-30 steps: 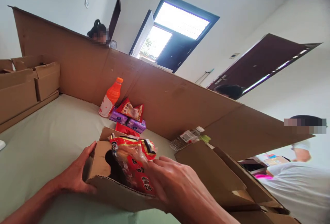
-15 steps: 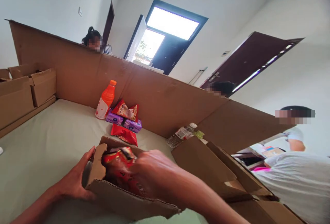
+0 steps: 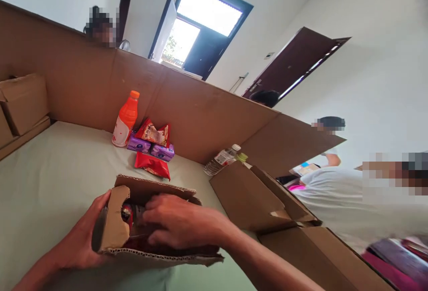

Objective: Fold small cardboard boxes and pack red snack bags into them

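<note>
A small cardboard box (image 3: 115,219) with a torn top stands close in front of me. My left hand (image 3: 85,239) grips its left end, thumb and fingers on either side of the wall. My right hand (image 3: 175,222) reaches into the box from the right, fingers apart and bent downward; their tips are partly hidden. Beside those fingers, a red snack packet (image 3: 129,215) shows inside. Beyond the box lie another red packet (image 3: 153,166) and two purple tissue packs (image 3: 162,152), with a red snack bag (image 3: 154,133) on top. An orange-capped drink bottle (image 3: 126,119) stands beside them.
A tall cardboard wall (image 3: 194,108) runs along the back. A clear bottle (image 3: 222,159) leans near the larger cardboard boxes (image 3: 249,197) on the right. More cardboard boxes (image 3: 26,101) stand at the left. Several people are beyond the wall and at the right.
The red packet under my right hand has gone lower in the box and is mostly hidden. My right hand's fingers have spread. The view has shifted right, so things appear farther left.
</note>
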Available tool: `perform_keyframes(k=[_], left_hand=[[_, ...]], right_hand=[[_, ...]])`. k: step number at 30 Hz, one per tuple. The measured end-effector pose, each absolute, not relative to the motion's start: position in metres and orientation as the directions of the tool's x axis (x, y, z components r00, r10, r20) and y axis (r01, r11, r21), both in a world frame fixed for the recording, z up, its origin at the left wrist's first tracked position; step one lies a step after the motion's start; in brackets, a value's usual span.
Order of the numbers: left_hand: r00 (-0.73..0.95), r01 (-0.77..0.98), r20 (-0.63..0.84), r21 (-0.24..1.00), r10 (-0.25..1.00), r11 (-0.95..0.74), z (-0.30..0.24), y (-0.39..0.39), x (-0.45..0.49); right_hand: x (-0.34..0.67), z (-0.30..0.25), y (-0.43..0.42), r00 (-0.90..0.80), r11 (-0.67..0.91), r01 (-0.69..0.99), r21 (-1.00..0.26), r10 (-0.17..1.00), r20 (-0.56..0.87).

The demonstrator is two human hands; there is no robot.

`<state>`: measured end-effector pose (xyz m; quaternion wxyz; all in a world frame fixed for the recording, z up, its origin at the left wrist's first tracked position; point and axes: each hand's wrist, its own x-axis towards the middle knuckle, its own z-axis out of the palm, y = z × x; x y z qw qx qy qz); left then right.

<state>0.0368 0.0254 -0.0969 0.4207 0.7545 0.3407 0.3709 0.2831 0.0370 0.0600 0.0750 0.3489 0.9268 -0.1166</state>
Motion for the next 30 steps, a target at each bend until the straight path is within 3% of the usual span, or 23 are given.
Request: perform_keyframes(k=[4,6,9,12,17,22,27,30], left_hand=[[0.488,0.268,0.297,0.844,0.821,-0.465,-0.106,0.027,0.035],[0.461,0.327,0.348,0.788,0.816,-0.521,-0.109,0.023,0.035],[0.364,0.387,0.468,0.711,0.805,-0.588,-0.105,0.012,0.04],[0.285,0.376,0.555,0.685,0.781,-0.624,-0.092,0.002,0.048],[0.276,0.452,0.513,0.677,0.813,-0.581,-0.07,0.0,0.058],[0.137,0.528,0.465,0.713,0.875,-0.462,-0.057,0.004,0.067],[0.181,0.538,0.516,0.661,0.837,-0.523,-0.053,0.005,0.072],[0.187,0.553,0.512,0.651,0.839,-0.52,-0.055,0.005,0.069]], right_hand=[[0.335,0.081,0.015,-0.608,0.627,0.73,-0.272,0.778,0.16],[0.363,0.081,-0.002,-0.493,0.549,0.792,-0.268,0.833,0.251],[0.39,0.065,-0.025,-0.372,0.438,0.871,-0.223,0.884,0.282],[0.397,0.041,-0.038,-0.389,0.432,0.861,-0.268,0.9,0.198],[0.39,0.013,-0.041,-0.459,0.475,0.807,-0.35,0.878,0.135],[0.386,-0.002,-0.032,-0.372,0.438,0.819,-0.372,0.897,0.237],[0.378,0.002,-0.007,-0.31,0.451,0.875,-0.177,0.802,0.511],[0.374,0.007,0.0,-0.374,0.531,0.827,-0.182,0.763,0.527]])
